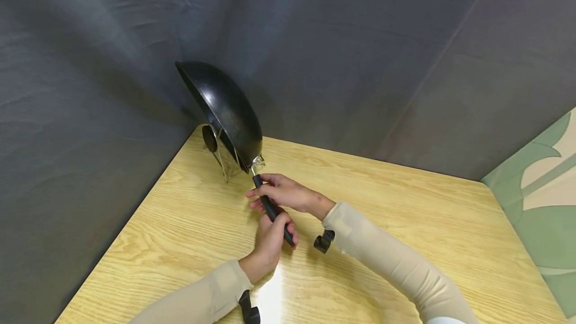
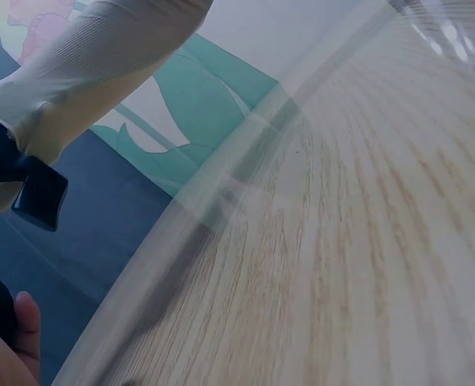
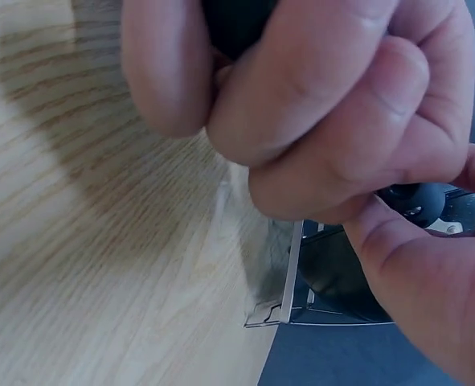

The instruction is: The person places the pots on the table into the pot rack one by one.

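A black wok (image 1: 225, 109) stands tilted on its edge in a wire rack (image 1: 220, 156), its rounded underside turned to the right. Its black handle (image 1: 270, 209) slants down toward me. My left hand (image 1: 270, 239) grips the handle near its end. Closer to the pan, my right hand (image 1: 283, 191) holds the same handle, thumb over it and fingers beneath. In the right wrist view, curled fingers (image 3: 301, 96) surround the dark handle. The left wrist view catches only a little of the left hand (image 2: 26, 330) at its edge.
A dark round piece (image 1: 209, 139) sits at the rack's left side; its kind is unclear. The rack stands in the back left corner of the wooden table (image 1: 405, 224). Dark grey cloth walls (image 1: 337, 64) border the back and left; green-patterned cloth (image 1: 540, 204) lies beyond the right edge.
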### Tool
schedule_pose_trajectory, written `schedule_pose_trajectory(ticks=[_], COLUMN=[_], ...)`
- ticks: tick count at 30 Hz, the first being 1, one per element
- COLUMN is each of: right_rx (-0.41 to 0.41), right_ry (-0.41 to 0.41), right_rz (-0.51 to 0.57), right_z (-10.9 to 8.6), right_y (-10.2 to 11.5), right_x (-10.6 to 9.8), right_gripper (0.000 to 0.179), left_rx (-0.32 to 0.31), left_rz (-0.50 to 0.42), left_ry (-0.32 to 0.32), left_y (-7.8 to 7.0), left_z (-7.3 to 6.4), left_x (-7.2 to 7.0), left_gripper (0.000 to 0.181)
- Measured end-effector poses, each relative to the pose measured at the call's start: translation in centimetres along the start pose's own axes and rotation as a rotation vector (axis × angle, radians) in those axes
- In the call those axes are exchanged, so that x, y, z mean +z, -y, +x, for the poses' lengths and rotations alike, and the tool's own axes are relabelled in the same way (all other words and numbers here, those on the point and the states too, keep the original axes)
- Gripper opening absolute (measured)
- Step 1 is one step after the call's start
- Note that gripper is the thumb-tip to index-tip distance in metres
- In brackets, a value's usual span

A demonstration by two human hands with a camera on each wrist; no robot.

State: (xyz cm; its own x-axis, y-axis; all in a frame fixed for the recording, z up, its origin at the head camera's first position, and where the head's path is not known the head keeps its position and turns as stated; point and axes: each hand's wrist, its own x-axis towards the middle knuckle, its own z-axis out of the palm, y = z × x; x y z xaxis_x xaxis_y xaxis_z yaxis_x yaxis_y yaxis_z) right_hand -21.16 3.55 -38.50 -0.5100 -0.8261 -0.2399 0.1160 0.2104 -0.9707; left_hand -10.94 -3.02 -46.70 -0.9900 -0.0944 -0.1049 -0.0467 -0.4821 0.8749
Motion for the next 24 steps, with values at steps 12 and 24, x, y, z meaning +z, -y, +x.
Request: schedule_pose_trajectory(ticks=[12,24], right_rx=[-0.017,-0.046], right_ry=[-0.097,-0.104], right_rz=[-0.090,-0.096], right_z=[-1.9,-3.9], right_y=[-0.1,-0.9], right_x=[0.0,-0.1], right_gripper=[0.061,0.051], left_rx=[0.008,-0.027], left_rz=[0.043,0.200], left_ry=[0.002,0.107], left_y=[-0.3,-0.9], left_z=[0.4,0.7], left_x=[-1.1,-2.7], left_gripper=[0.006,0.026])
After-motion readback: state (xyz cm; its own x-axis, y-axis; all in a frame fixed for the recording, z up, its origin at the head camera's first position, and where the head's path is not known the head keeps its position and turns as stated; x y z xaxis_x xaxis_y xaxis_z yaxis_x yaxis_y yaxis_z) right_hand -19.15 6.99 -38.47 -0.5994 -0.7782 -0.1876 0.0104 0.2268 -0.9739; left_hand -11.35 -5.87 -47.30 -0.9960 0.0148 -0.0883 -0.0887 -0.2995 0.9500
